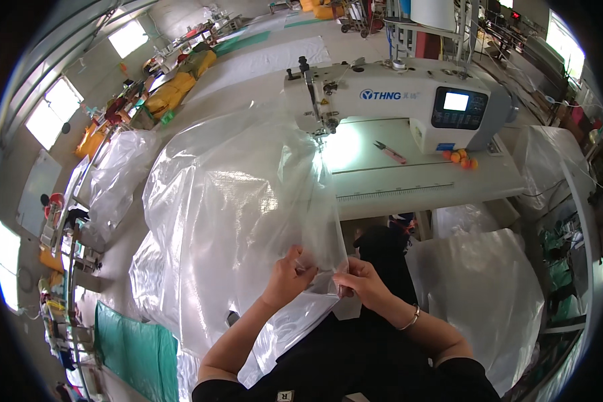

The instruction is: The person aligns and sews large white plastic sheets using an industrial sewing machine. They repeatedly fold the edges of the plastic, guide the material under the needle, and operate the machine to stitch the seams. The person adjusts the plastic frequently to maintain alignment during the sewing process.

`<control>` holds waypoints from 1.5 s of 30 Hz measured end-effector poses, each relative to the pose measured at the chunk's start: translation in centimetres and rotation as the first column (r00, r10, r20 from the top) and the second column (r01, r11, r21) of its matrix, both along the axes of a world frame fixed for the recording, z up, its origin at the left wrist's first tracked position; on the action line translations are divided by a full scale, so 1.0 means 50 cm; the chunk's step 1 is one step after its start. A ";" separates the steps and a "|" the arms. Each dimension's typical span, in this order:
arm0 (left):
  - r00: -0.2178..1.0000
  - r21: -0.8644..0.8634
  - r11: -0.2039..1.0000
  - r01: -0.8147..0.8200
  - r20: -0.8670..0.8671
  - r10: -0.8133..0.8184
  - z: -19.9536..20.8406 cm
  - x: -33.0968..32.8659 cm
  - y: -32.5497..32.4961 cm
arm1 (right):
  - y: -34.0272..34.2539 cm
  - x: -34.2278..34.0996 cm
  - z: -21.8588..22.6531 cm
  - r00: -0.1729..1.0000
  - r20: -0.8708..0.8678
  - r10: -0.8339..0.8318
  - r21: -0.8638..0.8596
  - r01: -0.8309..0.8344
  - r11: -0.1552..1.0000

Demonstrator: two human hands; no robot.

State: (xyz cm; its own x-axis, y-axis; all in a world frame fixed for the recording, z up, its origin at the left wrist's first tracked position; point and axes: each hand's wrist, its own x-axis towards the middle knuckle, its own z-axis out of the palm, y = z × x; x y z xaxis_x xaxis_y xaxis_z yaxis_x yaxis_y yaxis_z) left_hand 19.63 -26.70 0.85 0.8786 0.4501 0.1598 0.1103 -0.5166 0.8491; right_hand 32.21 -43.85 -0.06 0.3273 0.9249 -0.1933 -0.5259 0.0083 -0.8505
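Note:
A large sheet of clear plastic [228,194] drapes over the left of the sewing table and down toward my lap. Its right edge runs up to the needle area of a white sewing machine [382,94], whose lamp lights the bed. Near the sheet's lower right edge, my left hand [291,275] pinches the plastic with bent fingers. Close beside it on the right, my right hand [362,281] grips the sheet's edge between thumb and fingers. The two hands are slightly apart, both well below the needle.
Thread snips [390,153] and several small orange objects [461,158] lie on the machine table [422,181]. More clear plastic [482,295] hangs at my right. A green sheet [135,348] lies at the lower left, and yellow bundles [171,94] sit farther back.

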 end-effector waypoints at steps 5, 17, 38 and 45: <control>0.990 -0.078 0.993 -0.088 0.105 0.096 0.061 0.018 -0.043 | -0.001 -0.010 -0.025 0.982 -0.174 -0.073 0.062 0.084 0.995; 0.997 0.078 0.996 -0.040 -0.062 0.045 -0.070 0.012 -0.044 | 0.008 -0.014 -0.086 0.975 -0.208 0.076 0.007 -0.077 0.997; 0.987 0.019 0.988 -0.156 -0.025 0.156 -0.077 -0.019 -0.033 | 0.054 0.033 -0.096 0.964 -0.245 -0.099 -0.043 0.092 0.995; 0.973 0.023 0.978 -0.208 0.106 0.204 -0.015 0.006 -0.057 | 0.034 0.008 -0.086 0.997 -0.064 -0.048 -0.021 0.047 0.999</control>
State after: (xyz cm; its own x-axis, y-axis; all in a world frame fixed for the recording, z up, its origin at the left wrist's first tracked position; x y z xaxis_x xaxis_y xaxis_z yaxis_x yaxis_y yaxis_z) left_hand 19.92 -29.56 0.10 0.7458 0.6124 0.2623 0.1310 -0.5208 0.8436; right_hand 32.60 -42.14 -4.36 0.3567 0.9047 -0.2331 -0.5792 0.0184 -0.8150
